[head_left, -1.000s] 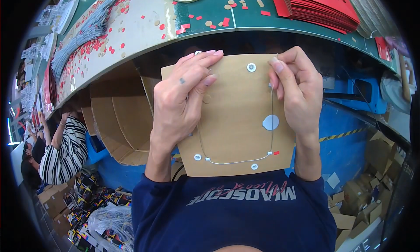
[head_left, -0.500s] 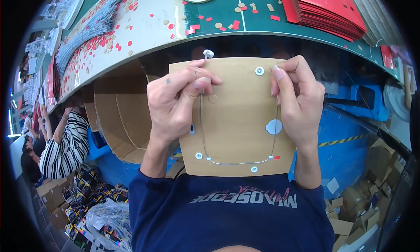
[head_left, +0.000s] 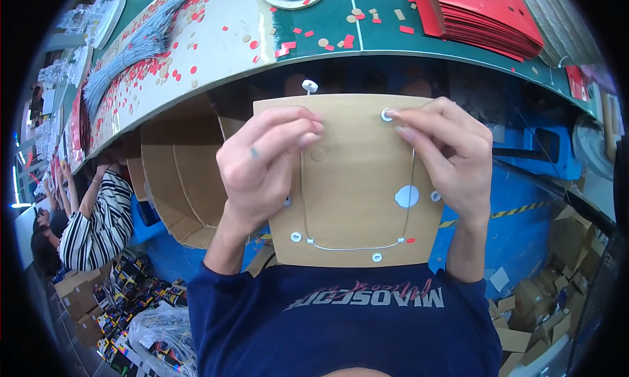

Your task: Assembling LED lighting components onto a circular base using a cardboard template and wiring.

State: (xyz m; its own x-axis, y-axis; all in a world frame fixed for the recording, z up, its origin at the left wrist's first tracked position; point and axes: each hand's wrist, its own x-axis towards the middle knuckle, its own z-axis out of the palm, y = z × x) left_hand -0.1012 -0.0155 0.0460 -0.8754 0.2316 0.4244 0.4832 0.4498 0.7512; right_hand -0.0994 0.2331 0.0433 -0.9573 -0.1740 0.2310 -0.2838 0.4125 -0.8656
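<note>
A brown cardboard panel (head_left: 357, 174) lies across my front, with white round fittings along its edges. A thin grey wire (head_left: 354, 248) runs across its lower part through two small white clips and up along both sides. My left hand (head_left: 265, 157) is closed in a pinch at the upper left, over the wire's left end. On the upper right my right hand (head_left: 452, 154) pinches the wire's right end, fingertips beside a white round fitting (head_left: 386, 115). Both wire tips are hidden by the fingers. A pale blue disc (head_left: 407, 197) sits beside the wire's right run.
Beyond the panel is a green worktable (head_left: 380, 39) with red and tan paper scraps, a wire bundle (head_left: 141, 46), a tape roll (head_left: 293, 3) and stacked red sheets (head_left: 485, 20). An open carton (head_left: 177, 174) stands left. A person in a striped top (head_left: 98, 213) works further left.
My right fingertips have moved left and slightly down, to the upper right fitting. The left fingers have straightened a little. The panel has shifted slightly down and left.
</note>
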